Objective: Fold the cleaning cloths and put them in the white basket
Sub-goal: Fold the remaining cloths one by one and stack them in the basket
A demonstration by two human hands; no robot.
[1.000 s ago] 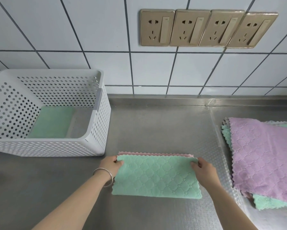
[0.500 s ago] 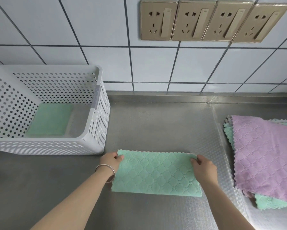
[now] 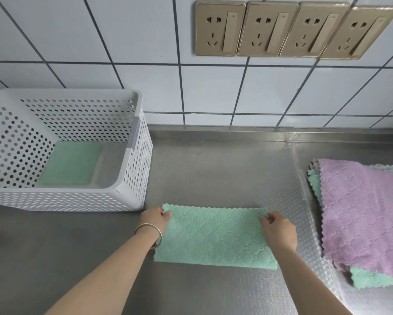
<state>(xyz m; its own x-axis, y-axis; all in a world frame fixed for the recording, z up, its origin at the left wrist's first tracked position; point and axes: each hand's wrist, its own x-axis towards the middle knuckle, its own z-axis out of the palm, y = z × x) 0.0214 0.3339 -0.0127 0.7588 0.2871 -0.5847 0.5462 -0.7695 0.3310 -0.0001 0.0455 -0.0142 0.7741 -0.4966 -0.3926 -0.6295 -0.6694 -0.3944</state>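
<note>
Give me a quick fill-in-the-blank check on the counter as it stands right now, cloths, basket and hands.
1. Both hands pinch the far corners of the ____ cloth on the steel counter.
2. The white basket already holds ____ folded cloth.
3. The top cloth of the unfolded stack is ____.
4. The bracelet is on the ____ wrist.

Missing words: green; one; purple; left

— Does any writing, label or number show anywhere?

— None that can be read. The wall sockets point(image 3: 295, 29), the white basket point(image 3: 131, 196) and the cloths point(image 3: 216, 237) carry no legible text, brand or sign.
</note>
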